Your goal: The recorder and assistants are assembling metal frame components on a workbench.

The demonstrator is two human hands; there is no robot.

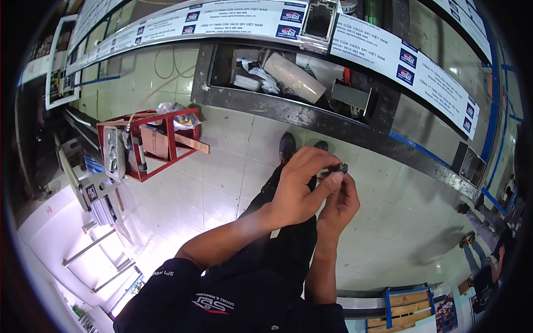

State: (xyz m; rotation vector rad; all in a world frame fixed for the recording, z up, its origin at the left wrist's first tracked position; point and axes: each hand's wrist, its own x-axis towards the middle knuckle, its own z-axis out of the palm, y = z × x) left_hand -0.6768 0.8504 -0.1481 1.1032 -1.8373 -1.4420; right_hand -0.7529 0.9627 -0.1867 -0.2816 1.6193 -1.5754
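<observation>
In front of my body, both hands meet around a small dark piece [343,167], too small to name more exactly. The thumb and forefinger of my left hand [300,183] pinch together at it. My right hand [338,208] is closed just below, its curled fingers against the left thumb and the piece. Part of the piece is hidden by the fingers. The nearest large thing beyond the hands is a dark steel workbench [277,115], with a trough holding a wrapped roll [294,77], crumpled plastic [264,77] and a grey metal block [351,97].
Long profiles in white printed film [222,23] lie across the bench. To the left stands a red metal frame stand [150,175] holding a cardboard piece, plastic bags and a tool with a hose. At far right are other people [488,272]. A wooden-slatted rack [410,308] stands at lower right.
</observation>
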